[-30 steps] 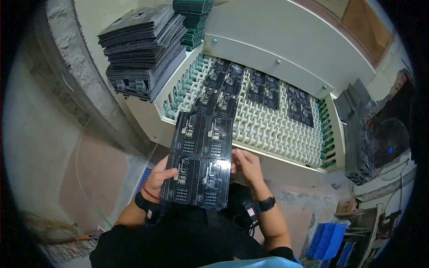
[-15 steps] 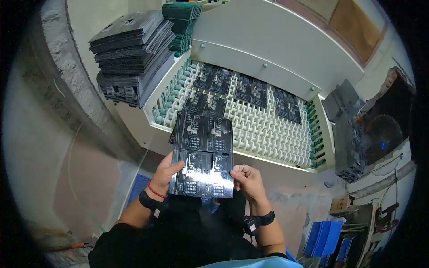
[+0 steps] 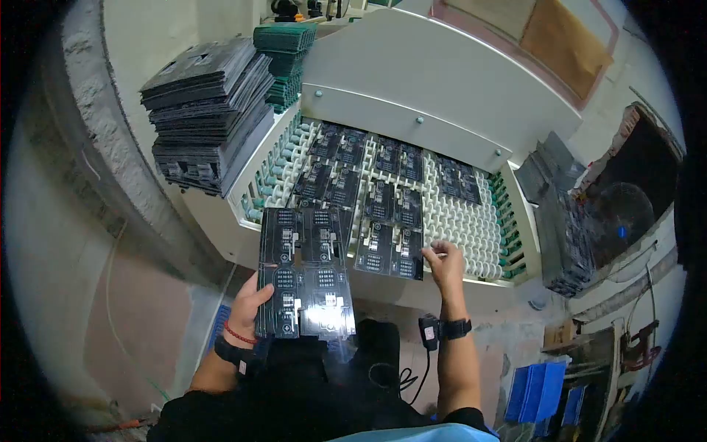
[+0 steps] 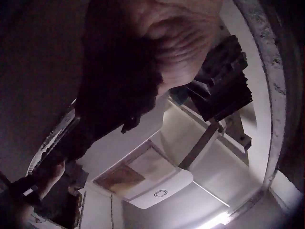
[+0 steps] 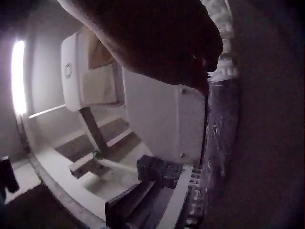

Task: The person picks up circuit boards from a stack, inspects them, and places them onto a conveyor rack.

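Observation:
In the head view my left hand (image 3: 249,303) grips the left edge of several black printed circuit boards (image 3: 283,247), thumb on top, in front of my body. My right hand (image 3: 445,267) pinches the right edge of a single circuit board (image 3: 390,247) between thumb and fingers. That board lies over the near part of the white roller conveyor (image 3: 471,236). In the right wrist view the board (image 5: 221,129) appears nearly edge-on below the dark right hand (image 5: 157,43). The left wrist view shows the left hand (image 4: 176,47), with the boards dark and hard to make out.
More circuit boards (image 3: 399,158) lie in rows on the rollers, by the machine's pale cover (image 3: 412,66). Tall stacks of dark boards (image 3: 206,110) and green racks (image 3: 283,62) stand at left. Dark racks (image 3: 563,236) stand at right, blue bins (image 3: 536,390) lower right.
My right hand has moved forward and right, bringing one circuit board from the held stack over the rollers. The left hand still holds the stack, slightly further left.

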Available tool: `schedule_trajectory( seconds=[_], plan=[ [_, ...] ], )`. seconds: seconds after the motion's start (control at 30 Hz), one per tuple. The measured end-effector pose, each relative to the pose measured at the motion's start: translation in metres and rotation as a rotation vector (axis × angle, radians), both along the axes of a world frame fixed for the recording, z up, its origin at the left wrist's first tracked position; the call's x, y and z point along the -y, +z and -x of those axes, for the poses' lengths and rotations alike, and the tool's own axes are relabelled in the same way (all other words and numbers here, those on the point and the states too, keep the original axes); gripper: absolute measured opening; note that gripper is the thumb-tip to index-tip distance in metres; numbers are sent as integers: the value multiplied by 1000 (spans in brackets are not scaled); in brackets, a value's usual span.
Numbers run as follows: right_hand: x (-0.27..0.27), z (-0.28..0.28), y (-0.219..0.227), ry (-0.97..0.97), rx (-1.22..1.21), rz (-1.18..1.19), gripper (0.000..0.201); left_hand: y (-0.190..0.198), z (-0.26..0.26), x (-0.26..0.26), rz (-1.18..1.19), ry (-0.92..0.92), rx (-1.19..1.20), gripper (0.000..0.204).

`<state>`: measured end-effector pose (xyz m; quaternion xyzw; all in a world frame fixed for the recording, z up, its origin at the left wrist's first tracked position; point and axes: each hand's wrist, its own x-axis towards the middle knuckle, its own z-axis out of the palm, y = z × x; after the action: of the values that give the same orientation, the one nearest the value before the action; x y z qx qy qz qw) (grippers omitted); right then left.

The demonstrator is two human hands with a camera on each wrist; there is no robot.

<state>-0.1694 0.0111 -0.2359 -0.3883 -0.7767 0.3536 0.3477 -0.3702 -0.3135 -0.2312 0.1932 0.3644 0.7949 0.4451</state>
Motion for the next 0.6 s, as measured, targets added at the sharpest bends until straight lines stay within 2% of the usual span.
schedule_trajectory(
  seconds=[0.03,0.07,0.13,0.17,0.2,0.23,0.27,0.3,0.37,0.4,0.47,0.5,0.57,0.6],
  plan=[
    [12,1,8,-88,164,-421,17,0,-1,0,1,6,3,39],
    [31,-1,17,-127,203,-337,22,0,-2,0,-4,-12,13,40],
    [71,-1,39,117,96,135,24,-4,-3,-4,-13,-41,12,40],
    [83,0,25,252,47,146,26,-4,-5,-7,-7,-50,17,40],
    [105,2,35,382,95,221,28,-2,-8,-12,10,-34,-31,41],
    [121,2,24,415,165,155,32,-2,-11,-17,24,-20,-80,41],
    [138,5,38,469,209,111,36,-5,-11,-23,0,-30,-114,42],
    [152,6,47,384,296,-90,37,-6,-13,-28,-4,-41,-113,42],
    [154,5,45,229,255,-430,33,-6,-17,-33,11,-21,-175,44],
    [150,4,42,218,256,-433,33,-3,-19,-34,39,-19,-200,44],
    [136,2,30,264,-61,268,26,-8,-20,-38,47,-5,-216,43],
    [126,1,25,258,-65,262,26,-12,-20,-39,59,19,-231,42],
    [100,-7,19,247,-244,591,18,-18,-16,-37,67,47,-273,41],
    [88,-14,24,175,-247,565,16,-17,-15,-34,43,-4,-176,40]
  ],
)
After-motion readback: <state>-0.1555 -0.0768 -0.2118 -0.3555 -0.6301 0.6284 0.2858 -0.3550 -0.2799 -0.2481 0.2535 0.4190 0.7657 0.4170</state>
